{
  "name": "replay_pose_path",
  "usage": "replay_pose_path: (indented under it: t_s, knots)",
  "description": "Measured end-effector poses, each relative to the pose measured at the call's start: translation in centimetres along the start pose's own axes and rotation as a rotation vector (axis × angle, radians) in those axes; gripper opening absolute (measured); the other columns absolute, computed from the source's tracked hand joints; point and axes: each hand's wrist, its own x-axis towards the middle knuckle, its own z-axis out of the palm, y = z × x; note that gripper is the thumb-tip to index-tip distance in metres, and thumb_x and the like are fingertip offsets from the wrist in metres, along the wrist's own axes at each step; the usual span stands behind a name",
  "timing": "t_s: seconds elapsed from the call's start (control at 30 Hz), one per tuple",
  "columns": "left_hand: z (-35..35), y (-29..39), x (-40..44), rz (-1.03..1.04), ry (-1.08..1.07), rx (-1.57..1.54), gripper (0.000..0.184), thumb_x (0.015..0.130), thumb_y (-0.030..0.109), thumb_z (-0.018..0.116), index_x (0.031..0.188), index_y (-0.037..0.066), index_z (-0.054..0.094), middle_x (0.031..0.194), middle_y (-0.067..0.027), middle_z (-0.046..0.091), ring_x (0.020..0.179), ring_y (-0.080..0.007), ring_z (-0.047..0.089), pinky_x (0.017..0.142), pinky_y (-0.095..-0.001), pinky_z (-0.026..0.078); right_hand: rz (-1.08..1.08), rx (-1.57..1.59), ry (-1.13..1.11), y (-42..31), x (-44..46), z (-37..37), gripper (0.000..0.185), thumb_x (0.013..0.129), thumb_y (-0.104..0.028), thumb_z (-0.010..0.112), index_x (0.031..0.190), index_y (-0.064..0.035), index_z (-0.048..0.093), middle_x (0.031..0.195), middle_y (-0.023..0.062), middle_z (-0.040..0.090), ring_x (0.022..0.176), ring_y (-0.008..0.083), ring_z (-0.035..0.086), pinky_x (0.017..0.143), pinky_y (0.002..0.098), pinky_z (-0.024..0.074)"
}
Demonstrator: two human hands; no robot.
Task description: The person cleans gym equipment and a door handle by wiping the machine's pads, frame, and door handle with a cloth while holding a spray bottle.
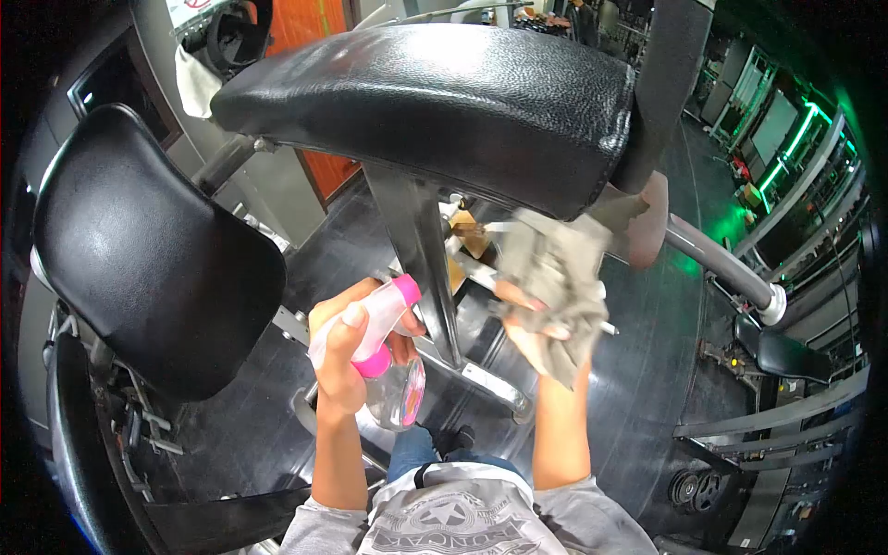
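Observation:
My left hand (344, 347) is wrapped round a spray bottle (393, 393) with a pink and white trigger head, its clear body hanging below my fingers. In my right hand (529, 324) is a crumpled grey-beige cloth (560, 273), slightly smeared by motion and covering part of my fingers. Above both hands stretches a black padded bench seat (435, 102) with a shiny, leather-like surface. The cloth hangs just under the pad's right end; whether it touches the pad I cannot tell.
To the left stands a black padded backrest (153, 250). A metal post (416, 250) supports the seat between my hands. A grey bar (726, 268) juts out at right. Weight plates (694, 488) lie low on the right, and green lights (791, 148) glow beyond.

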Motion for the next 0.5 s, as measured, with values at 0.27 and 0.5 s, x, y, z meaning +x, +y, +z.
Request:
replay_pose_path:
  t_s: [0.27,0.5]
  knots:
    - [1.4,-0.4,0.4,-0.013,-0.011,0.057,0.067,0.090,0.054,0.041,0.077,-0.008,0.061,0.066,-0.0202,0.063,0.044,-0.0222,0.057,0.041,-0.0293,0.046,-0.191,-0.437,0.197,-1.1,-1.3,2.3,0.056,0.094,-0.030,0.057,0.137,0.0005,0.039,0.113,0.0185,0.055,0.084,0.0202,0.057,0.057,0.0224,0.0514]
    - [2.9,-1.1,0.9,-0.008,-0.082,0.015,0.067,0.091,0.054,0.040,0.078,-0.008,0.060,0.066,-0.0202,0.063,0.045,-0.0225,0.057,0.041,-0.0292,0.046,-0.169,-0.361,0.129,-1.0,-2.3,2.3,0.057,0.099,-0.036,0.043,0.144,-0.0005,0.037,0.128,0.0186,0.055,0.085,0.0251,0.062,0.053,0.0224,0.0474]
